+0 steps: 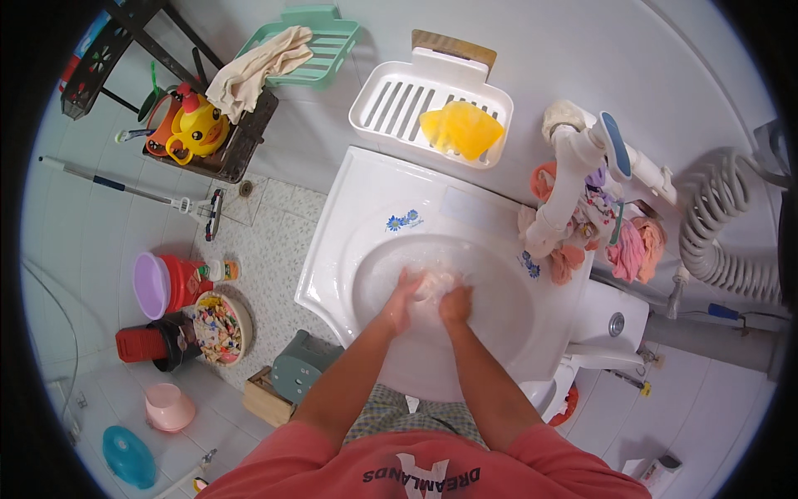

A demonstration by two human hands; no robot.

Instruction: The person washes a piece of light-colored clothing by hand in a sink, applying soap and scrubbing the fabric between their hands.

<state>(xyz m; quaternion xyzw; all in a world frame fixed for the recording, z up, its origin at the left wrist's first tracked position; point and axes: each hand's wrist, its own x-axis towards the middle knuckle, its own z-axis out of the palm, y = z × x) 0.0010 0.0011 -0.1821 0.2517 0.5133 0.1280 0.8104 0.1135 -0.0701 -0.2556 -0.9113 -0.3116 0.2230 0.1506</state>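
Both my hands are low inside a white oval washbasin (499, 312) with blue flower prints. A pale, wet, blurred bundle (436, 284), which looks like cloth, lies between them. My left hand (402, 302) grips its left side, the fingers partly blurred. On the other side my right hand (457, 304) is curled against the bundle, its fingertips hidden. Beyond the rim, a yellow cloth (464, 130) rests on a white slotted wall rack (393, 103). The white tap-like pipe (561, 181) rises at the basin's right back corner.
A green rack (324, 53) holds a beige cloth (262, 65). Left of the basin are a yellow duck-shaped bottle (202, 131), a mop (149, 194), buckets (181, 280), a filled waste bin (240, 330) and a grey-green stool (302, 368). Cloths (636, 246) and a coiled hose (711, 231) hang right.
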